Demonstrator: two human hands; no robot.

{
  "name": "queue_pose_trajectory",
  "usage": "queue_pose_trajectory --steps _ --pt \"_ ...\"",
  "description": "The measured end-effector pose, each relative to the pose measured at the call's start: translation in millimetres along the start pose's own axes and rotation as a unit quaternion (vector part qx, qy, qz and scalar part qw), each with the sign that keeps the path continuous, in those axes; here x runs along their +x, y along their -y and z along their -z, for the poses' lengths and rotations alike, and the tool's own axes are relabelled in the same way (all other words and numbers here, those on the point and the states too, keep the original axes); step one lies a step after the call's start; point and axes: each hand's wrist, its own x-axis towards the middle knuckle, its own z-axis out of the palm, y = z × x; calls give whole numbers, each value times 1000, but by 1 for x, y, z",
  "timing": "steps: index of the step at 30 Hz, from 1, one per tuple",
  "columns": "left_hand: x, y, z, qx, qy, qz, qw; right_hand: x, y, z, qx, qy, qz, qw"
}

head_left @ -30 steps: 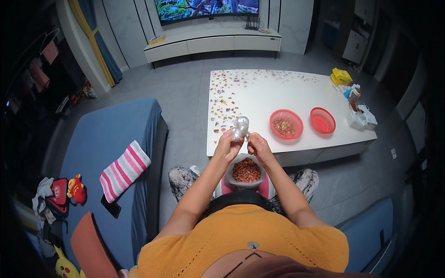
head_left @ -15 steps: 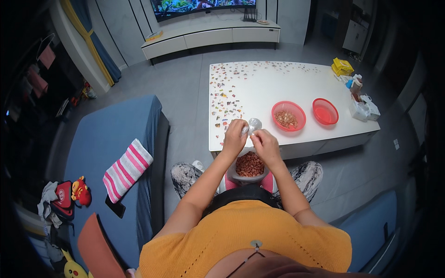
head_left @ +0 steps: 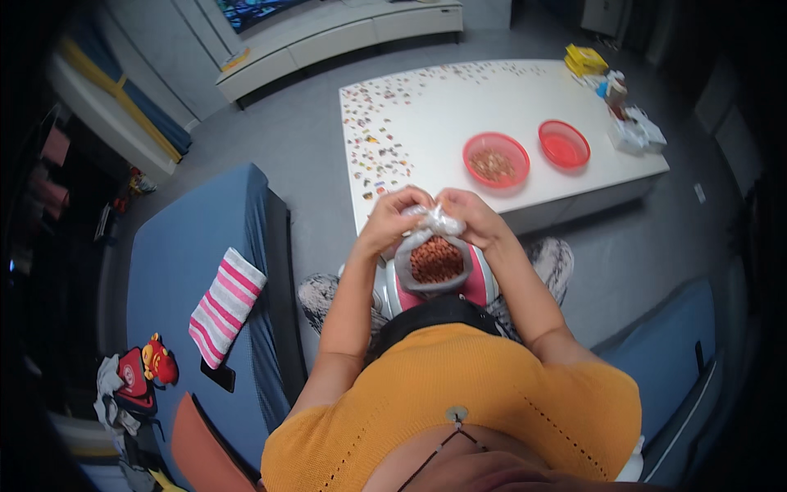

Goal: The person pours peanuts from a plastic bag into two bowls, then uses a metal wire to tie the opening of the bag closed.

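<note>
A clear plastic bag [head_left: 443,222] full of reddish-brown peanuts [head_left: 435,260] sits between my knees on a pink and white seat-like object [head_left: 474,289]. Its gathered top is pinched from both sides at the table's near edge. My left hand [head_left: 395,220] closes on the left part of the gathered plastic, fingers bent inward. Opposite it, my right hand [head_left: 473,216] grips the plastic on the right, its fingertips close to those of my left. Below the hands the bag's mouth gapes, so the peanuts show from above.
The white table [head_left: 434,123] carries many small colourful stickers or scraps along its left and far edges. On it stand a red basket [head_left: 497,182] with pale pieces inside and a smaller red basket [head_left: 564,144]. A blue-covered couch [head_left: 197,221] with a striped towel [head_left: 228,307] is at left.
My hands have come closer together and now hold the gathered plastic lower and spread wider between them. The whole view has shifted, with the table higher in the picture.
</note>
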Motion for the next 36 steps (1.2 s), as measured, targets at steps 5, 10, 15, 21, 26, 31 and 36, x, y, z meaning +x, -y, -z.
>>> queue_pose_trajectory --steps 5,10,15,21,26,31,36 --pt "2 14 -25 104 -121 -140 977 0 -18 -9 398 -84 -39 913" --pt "5 36 -47 -33 -177 -97 979 1 -33 3 407 -131 -9 904" --pt "14 46 -54 -142 -216 -67 964 4 -27 -2 196 -196 67 959" --pt "26 58 -57 54 -296 -153 941 -4 -36 -4 -73 -245 118 959" --pt "26 80 -57 289 -290 -179 895 -8 -35 23 -84 -238 98 963" --pt "34 88 -67 317 -201 -166 912 -14 -29 54 -42 -271 122 954" --pt "36 99 -65 277 -128 -56 950 -20 -3 121 -320 -390 90 859"
